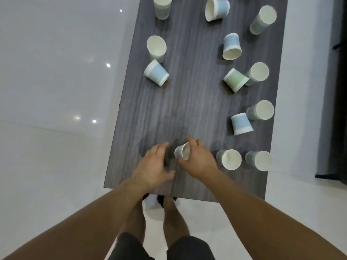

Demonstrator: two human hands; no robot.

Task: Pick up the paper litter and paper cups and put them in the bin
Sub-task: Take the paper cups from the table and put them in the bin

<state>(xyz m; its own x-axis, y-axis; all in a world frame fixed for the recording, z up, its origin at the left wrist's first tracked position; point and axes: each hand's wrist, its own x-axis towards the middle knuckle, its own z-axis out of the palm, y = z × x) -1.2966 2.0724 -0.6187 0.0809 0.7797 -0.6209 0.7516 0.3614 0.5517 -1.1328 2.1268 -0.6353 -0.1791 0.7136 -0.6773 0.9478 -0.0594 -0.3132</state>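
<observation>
A tilted paper cup (181,153) is gripped by the right hand (200,162) at the near end of the bench (178,109), the left hand (154,164) is held slack and empty just beside it, and a light grip is advised so the cup is not crushed.

Bare left hand (154,164) and right hand (199,160); forearms (253,203) uncovered. Black shorts (189,248) at near edge. Below the hem, legs (173,218) bare. Dark footwear (161,200), partly hidden, detail unclear.

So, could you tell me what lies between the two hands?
In the head view, a tilted paper cup, gripped by the right hand; the left hand is open beside it.
</observation>
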